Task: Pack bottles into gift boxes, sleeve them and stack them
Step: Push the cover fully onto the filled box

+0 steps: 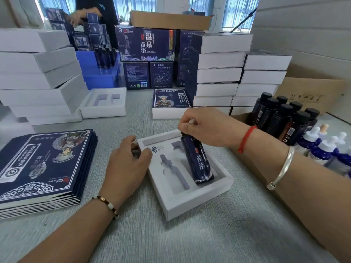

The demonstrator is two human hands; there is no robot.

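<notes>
**Seating the dark bottle in the tray**

On my far left lies a stack of flat sleeves (40, 166), printed navy, waiting for a later step. Behind them rise white boxes (38, 73).

My left hand (126, 164) rests on the tray's near-left corner, fingers curled over the wall and thumb against it — a steadying hold, nothing lifted. The tray (190, 198) sits open on the grey table (190, 240), its white insert showing two cut-outs. The left slot (175, 173), shaped for a dropper bottle, is unfilled.

In the right slot stands the dark bottle (198, 162), base down in the near end, top tilted up. My right hand (205, 126) pinches its cap end with fingertips closed on it.

So I judge this the packing step, only just begun. Next I'd lower the cap end until the bottle lies flat in its recess, keeping it in line with the cut-out so it doesn't ride on the foam edge.

Further right stand more dark bottles (284, 116) in a carton, and beside them the droppers (322, 147) — one of those for the left slot.
</notes>
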